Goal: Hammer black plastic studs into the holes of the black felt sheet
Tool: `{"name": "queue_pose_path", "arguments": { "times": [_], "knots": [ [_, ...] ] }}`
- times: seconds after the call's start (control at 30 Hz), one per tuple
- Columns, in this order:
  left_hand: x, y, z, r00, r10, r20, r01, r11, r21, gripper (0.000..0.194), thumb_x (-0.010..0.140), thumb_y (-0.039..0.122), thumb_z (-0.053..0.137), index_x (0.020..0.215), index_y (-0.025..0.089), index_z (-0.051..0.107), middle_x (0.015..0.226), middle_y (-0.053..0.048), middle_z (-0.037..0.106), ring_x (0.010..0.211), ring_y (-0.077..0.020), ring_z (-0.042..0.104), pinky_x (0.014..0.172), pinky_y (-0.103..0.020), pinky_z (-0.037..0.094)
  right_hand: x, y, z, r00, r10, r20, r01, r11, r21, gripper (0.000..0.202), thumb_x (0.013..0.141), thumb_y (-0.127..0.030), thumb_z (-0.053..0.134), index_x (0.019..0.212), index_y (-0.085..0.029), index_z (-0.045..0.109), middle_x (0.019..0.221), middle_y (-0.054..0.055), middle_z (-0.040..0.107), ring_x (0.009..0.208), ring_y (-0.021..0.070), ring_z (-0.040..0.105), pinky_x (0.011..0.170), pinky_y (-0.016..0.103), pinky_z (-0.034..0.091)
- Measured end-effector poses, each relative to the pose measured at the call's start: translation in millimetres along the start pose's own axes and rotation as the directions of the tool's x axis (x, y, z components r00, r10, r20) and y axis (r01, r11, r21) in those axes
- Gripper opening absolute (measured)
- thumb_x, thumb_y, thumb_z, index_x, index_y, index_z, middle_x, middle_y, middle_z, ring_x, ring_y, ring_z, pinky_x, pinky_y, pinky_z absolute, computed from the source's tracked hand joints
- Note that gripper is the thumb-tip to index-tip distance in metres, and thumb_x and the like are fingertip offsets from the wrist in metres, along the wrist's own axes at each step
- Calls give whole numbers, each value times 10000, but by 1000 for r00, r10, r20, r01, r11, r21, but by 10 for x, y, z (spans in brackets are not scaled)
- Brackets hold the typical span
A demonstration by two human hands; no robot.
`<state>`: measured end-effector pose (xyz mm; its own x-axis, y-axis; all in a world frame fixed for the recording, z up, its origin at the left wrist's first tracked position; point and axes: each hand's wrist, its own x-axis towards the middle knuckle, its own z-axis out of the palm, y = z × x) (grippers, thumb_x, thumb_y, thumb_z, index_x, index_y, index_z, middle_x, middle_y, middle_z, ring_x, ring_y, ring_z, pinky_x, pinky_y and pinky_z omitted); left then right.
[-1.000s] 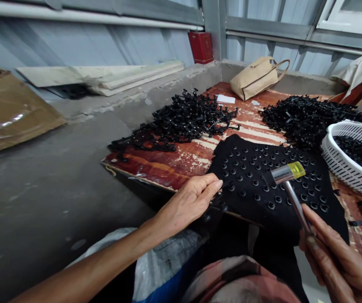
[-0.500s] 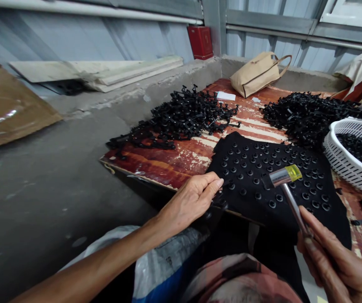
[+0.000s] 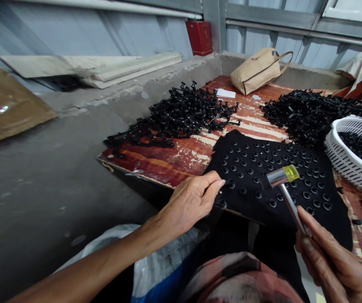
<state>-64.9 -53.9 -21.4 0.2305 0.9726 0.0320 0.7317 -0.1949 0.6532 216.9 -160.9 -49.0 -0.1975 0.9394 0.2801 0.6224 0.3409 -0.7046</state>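
Observation:
My right hand (image 3: 335, 256) is wrapped round the handle of a small mallet (image 3: 290, 198) with a metal head and a yellow face. The head hangs above a black cloth (image 3: 247, 216) at the table's front edge. Several small round black pieces (image 3: 272, 203) sit spread over this cloth. At its left edge, my left hand (image 3: 196, 193) is closed, thumb pressed against the fingers. Small black round pieces (image 3: 222, 204) show beside and below its fingertips; what it pinches is mostly hidden.
Behind the cloth lie a left pile (image 3: 187, 111) and a right pile (image 3: 313, 113) of black knobbed parts. A white slotted basket (image 3: 342, 155) with black parts stands at right. A beige bag (image 3: 256, 71) lies at the back of the worn red table (image 3: 149, 162). A concrete ledge (image 3: 83, 139) runs along the left.
The mallet has shifted very slightly left over the cloth. My left hand keeps its pinch at the cloth's edge. The view has moved a little.

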Motion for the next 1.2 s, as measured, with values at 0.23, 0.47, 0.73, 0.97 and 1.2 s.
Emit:
{"name": "queue_pose_path", "arguments": {
  "times": [0.23, 0.47, 0.73, 0.97, 1.2],
  "knots": [
    [-32, 71, -27, 1000, 17, -23, -11, 970, 243, 319, 886, 354, 320, 651, 205, 478, 534, 43, 377, 487, -116, 393, 564, -268, 255, 240, -84, 38, 966, -252, 64, 260, 948, -185, 644, 939, -51, 414, 1534, -240, 256, 1422, 116, 548, 1127, 191, 658, 824, 234, 604],
    [-36, 86, 3, 999, 5, -32, 9, 902, 431, 330, 919, 323, 324, 734, 212, 574, 572, 7, 542, 555, -164, 554, 567, -278, 264, 447, -264, 92, 950, -259, 175, 307, 875, -373, 689, 934, -69, 360, 1562, -195, 105, 878, 66, 645, 686, 160, 682, 502, 201, 562],
    [-32, 95, 13, 1000, -8, -1, 7, 870, 493, 335, 937, 279, 328, 786, 211, 618, 629, -29, 659, 597, -192, 636, 566, -286, 290, 552, -408, 150, 949, -287, 128, 312, 819, -481, 664, 922, -49, 311, 1548, -205, 152, 777, 19, 552, 552, 136, 613, 443, 200, 495],
    [-33, 65, 24, 1000, 10, -9, -4, 872, 489, 358, 944, 277, 313, 783, 210, 626, 633, -36, 668, 589, -199, 637, 561, -287, 290, 521, -469, 91, 935, -311, 169, 352, 764, -541, 742, 888, -18, 284, 1567, -224, 67, 790, 29, 598, 573, 153, 652, 470, 216, 536],
    [-47, 67, 29, 998, 24, -61, 6, 895, 447, 348, 920, 288, 327, 724, 211, 603, 569, -15, 591, 517, -168, 547, 542, -278, 261, 517, -412, 85, 933, -319, 166, 359, 783, -509, 752, 900, -8, 310, 1572, -231, 55, 786, 35, 627, 584, 159, 664, 471, 210, 545]
  ]
}}
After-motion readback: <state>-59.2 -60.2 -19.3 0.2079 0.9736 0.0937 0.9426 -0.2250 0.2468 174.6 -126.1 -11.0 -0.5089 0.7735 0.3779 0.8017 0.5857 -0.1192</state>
